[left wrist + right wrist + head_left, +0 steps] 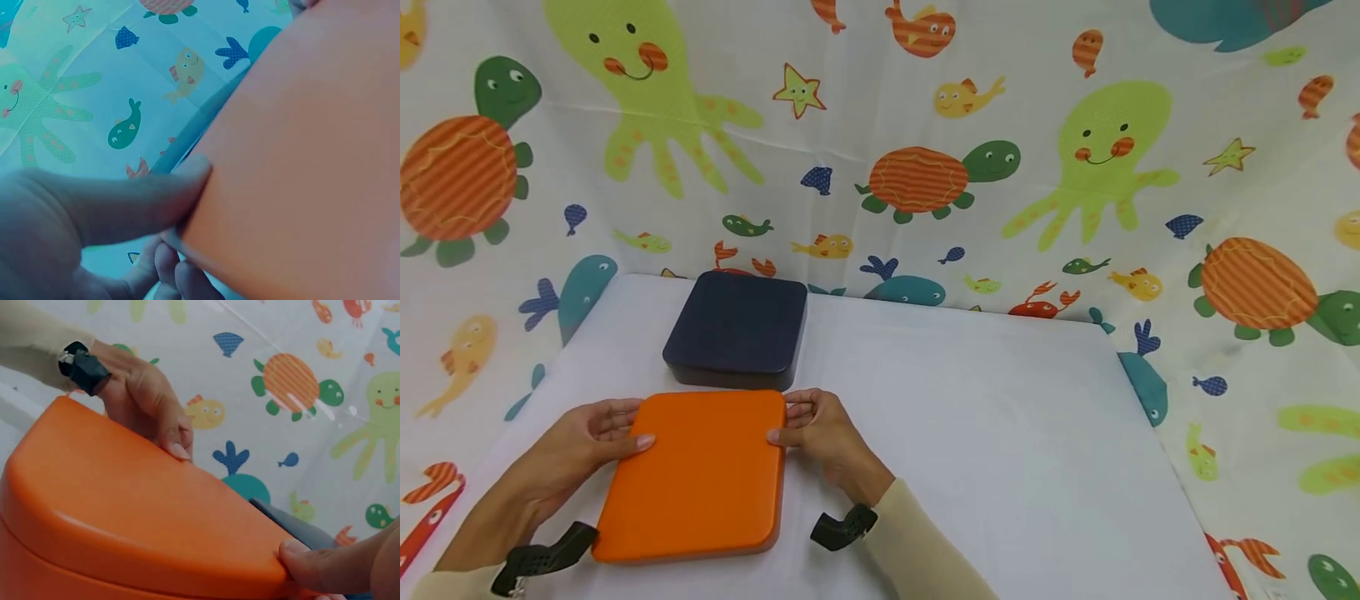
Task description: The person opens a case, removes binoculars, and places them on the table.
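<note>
An orange square box (700,475) with rounded corners sits near the front left of the white table, and a seam below its top shows in the right wrist view. My left hand (580,442) grips its left side near the far corner, thumb on the top edge, fingers along the side. At the far right corner, my right hand (823,437) holds the box the same way, its thumb (306,562) on the top edge. In the left wrist view, the left thumb (144,203) lies over the edge of the box (300,162), with the fingers curled below.
Just behind the orange box stands a dark navy square box (737,325) of similar shape. The white table (970,450) stretches off to the right. A curtain (880,108) printed with sea animals surrounds its back and sides. Each wrist wears a black strap (844,527).
</note>
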Demonstrator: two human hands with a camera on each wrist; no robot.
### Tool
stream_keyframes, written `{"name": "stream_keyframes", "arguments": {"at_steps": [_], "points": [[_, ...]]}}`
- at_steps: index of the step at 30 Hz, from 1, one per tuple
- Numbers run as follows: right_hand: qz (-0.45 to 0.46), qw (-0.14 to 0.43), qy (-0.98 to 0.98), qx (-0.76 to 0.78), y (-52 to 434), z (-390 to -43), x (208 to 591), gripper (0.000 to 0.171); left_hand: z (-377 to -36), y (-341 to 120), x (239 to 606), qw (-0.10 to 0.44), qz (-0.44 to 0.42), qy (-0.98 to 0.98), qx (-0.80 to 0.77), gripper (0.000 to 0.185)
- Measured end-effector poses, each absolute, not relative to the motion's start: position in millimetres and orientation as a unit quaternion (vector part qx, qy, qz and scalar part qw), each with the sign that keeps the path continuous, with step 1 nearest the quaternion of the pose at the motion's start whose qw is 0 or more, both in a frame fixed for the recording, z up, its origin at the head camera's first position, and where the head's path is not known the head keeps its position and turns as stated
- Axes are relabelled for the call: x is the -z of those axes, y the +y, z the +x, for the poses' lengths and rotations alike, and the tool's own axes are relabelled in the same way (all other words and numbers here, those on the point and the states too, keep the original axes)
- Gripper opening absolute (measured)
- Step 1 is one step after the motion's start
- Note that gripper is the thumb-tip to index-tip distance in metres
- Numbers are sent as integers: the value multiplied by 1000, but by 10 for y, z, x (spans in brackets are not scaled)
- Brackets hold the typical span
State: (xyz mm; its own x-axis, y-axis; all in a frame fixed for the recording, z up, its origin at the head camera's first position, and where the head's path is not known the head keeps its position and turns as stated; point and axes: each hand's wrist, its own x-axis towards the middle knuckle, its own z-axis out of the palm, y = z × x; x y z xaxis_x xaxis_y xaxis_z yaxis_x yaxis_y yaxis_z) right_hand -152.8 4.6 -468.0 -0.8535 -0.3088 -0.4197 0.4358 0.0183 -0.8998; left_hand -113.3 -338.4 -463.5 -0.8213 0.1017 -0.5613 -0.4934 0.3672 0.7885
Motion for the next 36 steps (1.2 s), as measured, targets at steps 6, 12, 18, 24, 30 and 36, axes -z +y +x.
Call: {"name": "stream_keyframes", "arguments": {"at_steps": [6, 12, 18, 24, 30, 36], "points": [[33, 278, 649, 708, 62, -1570, 4661, 45, -1108, -3395, 4578, 279, -130, 789, -532, 102], [44, 250, 661, 706, 48, -1564, 4649, 45, -1116, -3354, 4502, 264, -135, 807, -511, 102], [45, 229, 684, 691, 58, -1416, 4657, 46, -931, -3330, 4573, 246, -149, 821, -493, 110], [5, 243, 664, 707, 139, -1176, 4669, 57, -591, -3302, 4672, 241, -159, 819, -495, 104], [-9, 232, 671, 704, 162, -1004, 4650, 64, -429, -3196, 4661, 213, -162, 853, -448, 111], [1, 218, 675, 705, 132, -926, 4614, 66, -399, -3166, 4641, 216, -179, 858, -431, 119]]}}
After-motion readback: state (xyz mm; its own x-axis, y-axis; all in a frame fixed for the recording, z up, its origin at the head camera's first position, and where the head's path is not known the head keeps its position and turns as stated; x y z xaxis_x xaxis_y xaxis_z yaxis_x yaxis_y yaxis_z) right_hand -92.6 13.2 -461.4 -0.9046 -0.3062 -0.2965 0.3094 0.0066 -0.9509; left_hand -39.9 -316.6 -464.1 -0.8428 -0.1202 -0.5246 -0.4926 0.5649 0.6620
